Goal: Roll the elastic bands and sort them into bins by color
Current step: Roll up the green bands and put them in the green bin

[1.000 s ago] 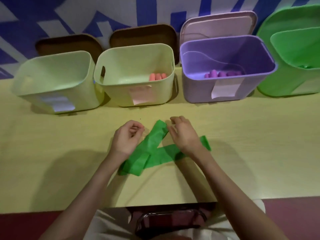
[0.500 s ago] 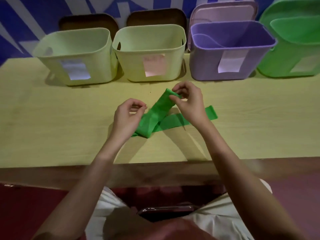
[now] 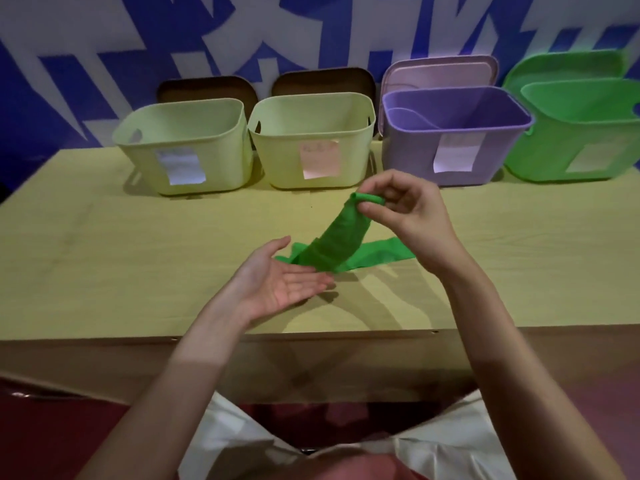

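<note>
Right hand (image 3: 408,216) of mine is raised above the desk (image 3: 104,258), thumb and fingers pinching the rolled top end of the green elastic band (image 3: 332,244); from that small roll the band hangs down at a slant, and its lower part lies loose on the desk, one tail running out to the right behind my wrist. Left hand (image 3: 280,285) sits palm up with fingers straight and relaxed, holding nothing, fingertips just beside the band's lower fold. Along the far edge I see four bins in a row: two pale yellow bins (image 3: 187,147) (image 3: 311,143), a purple bin (image 3: 453,136) and a green bin (image 3: 581,133), each with a paper label on its front.
</note>
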{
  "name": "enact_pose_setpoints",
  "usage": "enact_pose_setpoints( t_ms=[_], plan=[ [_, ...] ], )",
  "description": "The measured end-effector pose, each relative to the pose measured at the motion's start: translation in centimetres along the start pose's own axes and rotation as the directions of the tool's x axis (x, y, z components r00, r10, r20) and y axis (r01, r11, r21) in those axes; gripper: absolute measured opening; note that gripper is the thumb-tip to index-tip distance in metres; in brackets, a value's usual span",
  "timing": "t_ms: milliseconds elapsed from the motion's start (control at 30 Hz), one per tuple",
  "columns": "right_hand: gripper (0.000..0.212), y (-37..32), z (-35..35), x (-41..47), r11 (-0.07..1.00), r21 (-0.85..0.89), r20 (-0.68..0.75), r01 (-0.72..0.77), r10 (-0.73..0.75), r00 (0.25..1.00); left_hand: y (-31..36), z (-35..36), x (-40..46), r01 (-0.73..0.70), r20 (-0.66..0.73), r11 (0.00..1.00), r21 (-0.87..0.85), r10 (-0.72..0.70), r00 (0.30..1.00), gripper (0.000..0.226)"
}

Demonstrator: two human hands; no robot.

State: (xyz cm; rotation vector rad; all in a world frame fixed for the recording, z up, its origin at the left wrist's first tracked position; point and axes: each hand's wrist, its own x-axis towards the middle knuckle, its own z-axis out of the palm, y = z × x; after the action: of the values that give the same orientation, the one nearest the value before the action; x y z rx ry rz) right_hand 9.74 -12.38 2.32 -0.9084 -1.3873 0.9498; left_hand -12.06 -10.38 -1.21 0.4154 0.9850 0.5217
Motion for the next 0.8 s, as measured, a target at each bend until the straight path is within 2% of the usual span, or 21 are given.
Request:
enact_pose_setpoints(
  t_ms=[133,267,400,467,600,800],
  plan=[
    [0.021,-1.2,-1.1,-1.6,0.995,0.042,0.189,-0.087,0.078,0.979,0.1,0.3,0.4,0.087,0.045,0.994,-0.069,-0.084,0.995,0.063],
    [0.016,-1.7,-2.2,-3.1,0.985,0.026,0.272,-0.172,0.159,0.949,-0.9,0.6,1.1,0.102,0.045,0.992,-0.079,-0.099,0.994,0.050],
    [0.016,-1.5,-2.8,-4.3,0.972,-0.010,0.319,-0.236,0.227,0.920,-1.2,1.5,1.5,-0.012,-0.039,0.969,-0.245,0.003,0.999,0.044],
    [0.017,-1.3,-3.0,-5.0,0.965,-0.015,0.334,-0.261,0.251,0.909,-1.2,2.4,1.4,-0.104,-0.075,0.965,-0.240,0.088,0.993,0.042],
    [0.017,-1.3,-3.8,-6.0,0.963,0.050,0.303,-0.265,0.238,0.923,-0.7,4.2,0.9,-0.181,-0.040,0.969,-0.166,0.176,0.984,0.047],
    [0.017,-2.1,-6.8,-6.8,0.960,0.177,0.134,-0.215,0.193,0.972,1.8,7.5,3.8,-0.183,-0.121,0.983,-0.028,0.179,0.976,0.023]
  ],
)
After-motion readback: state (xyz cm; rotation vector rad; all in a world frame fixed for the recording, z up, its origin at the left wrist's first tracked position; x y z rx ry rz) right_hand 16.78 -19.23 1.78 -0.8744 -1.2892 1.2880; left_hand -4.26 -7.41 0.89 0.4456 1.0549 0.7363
